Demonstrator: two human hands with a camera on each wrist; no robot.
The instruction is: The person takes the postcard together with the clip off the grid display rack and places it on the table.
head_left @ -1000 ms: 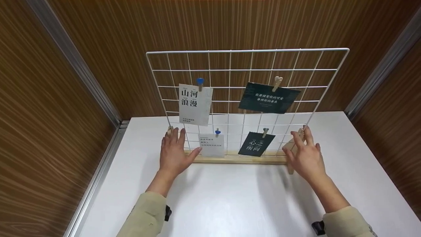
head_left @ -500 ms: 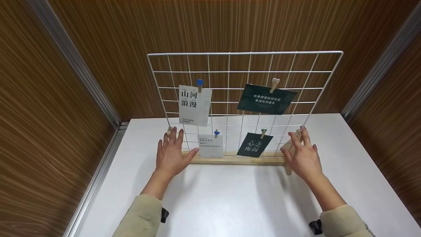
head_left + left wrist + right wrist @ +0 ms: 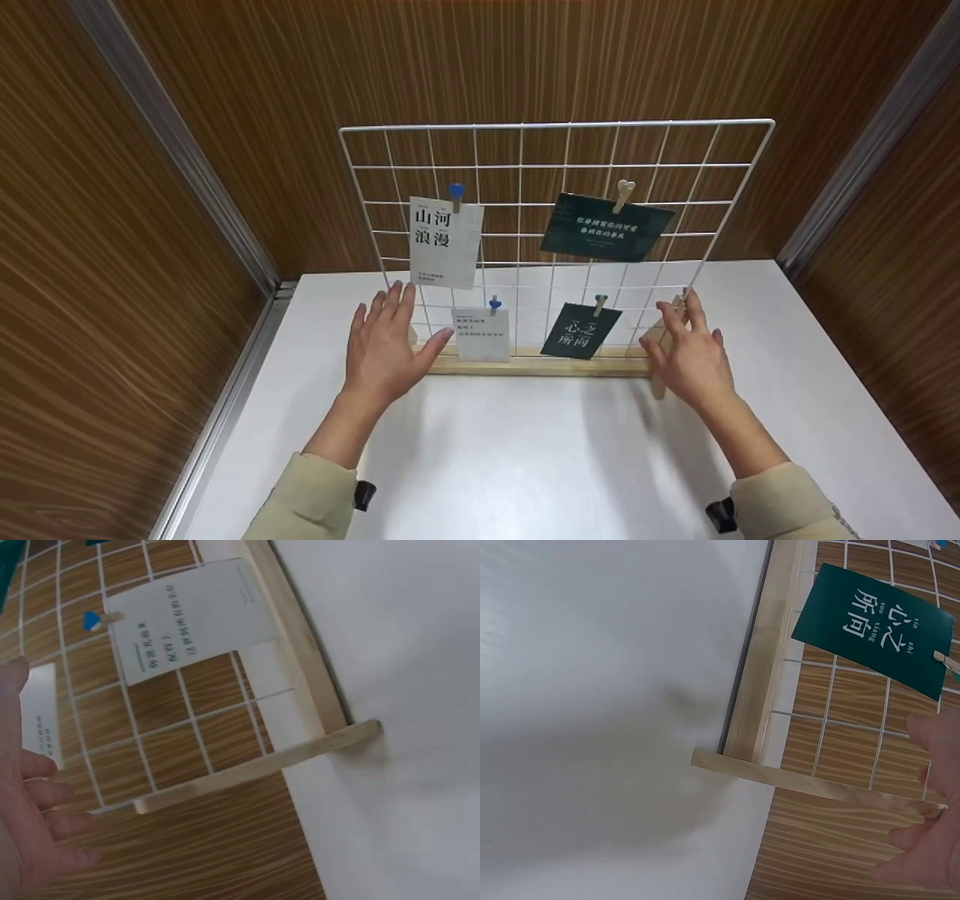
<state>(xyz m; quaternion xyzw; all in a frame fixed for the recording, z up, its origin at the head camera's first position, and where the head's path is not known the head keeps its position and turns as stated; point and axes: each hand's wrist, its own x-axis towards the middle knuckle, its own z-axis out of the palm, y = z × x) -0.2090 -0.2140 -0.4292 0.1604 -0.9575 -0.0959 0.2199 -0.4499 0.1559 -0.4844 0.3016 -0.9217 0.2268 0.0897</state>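
Observation:
A white wire grid rack (image 3: 519, 164) stands upright in a wooden base bar (image 3: 540, 366). Four clothespins would be several; they clip cards onto it: a tall white card (image 3: 445, 255), a small white card (image 3: 482, 341), a wide dark green card (image 3: 606, 236) and a small green one (image 3: 581, 332). Beside the lower left corner is my left hand (image 3: 384, 345), fingers straight and thumb spread, apart from the wooden side piece (image 3: 262, 765) in the left wrist view. My right hand (image 3: 694, 358) is at the right side piece (image 3: 810, 784), whose upper end lies between its loosely bent fingers.
The rack rests on a white tabletop (image 3: 480, 457). Wood-grain panels (image 3: 480, 60) rise behind and at both sides, with metal corner strips (image 3: 187, 142) between them. Both forearms reach in from the front over the table.
My left hand has drawn back from the rack's lower left corner, to the left and slightly towards me. The right hand stays at the right side piece. The rack appears slightly shifted in view.

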